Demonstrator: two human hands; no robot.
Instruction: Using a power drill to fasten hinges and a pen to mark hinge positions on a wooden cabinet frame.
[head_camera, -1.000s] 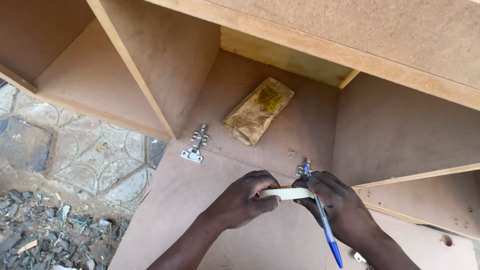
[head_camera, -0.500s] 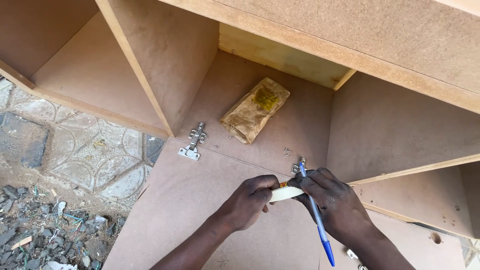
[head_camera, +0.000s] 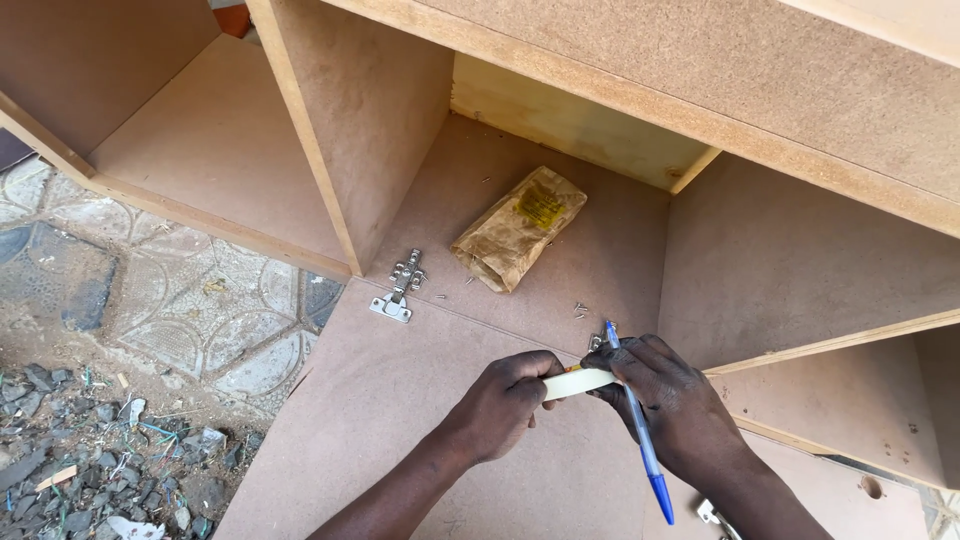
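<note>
- left hand (head_camera: 505, 400) pinches the pale tape strip (head_camera: 578, 382) flat on the board (head_camera: 400, 420)
- right hand (head_camera: 665, 400) grips a blue pen (head_camera: 640, 440), tip by a hinge (head_camera: 596, 343)
- I'd keep the strip dead still, mark lightly

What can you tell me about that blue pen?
The pen is a slim ballpoint with a clear barrel and a blue cap end. It slants across the right hand, gripped by its fingers, tip up near the pale strip that both hands pinch, blue end toward the person, above the brown board.
</note>
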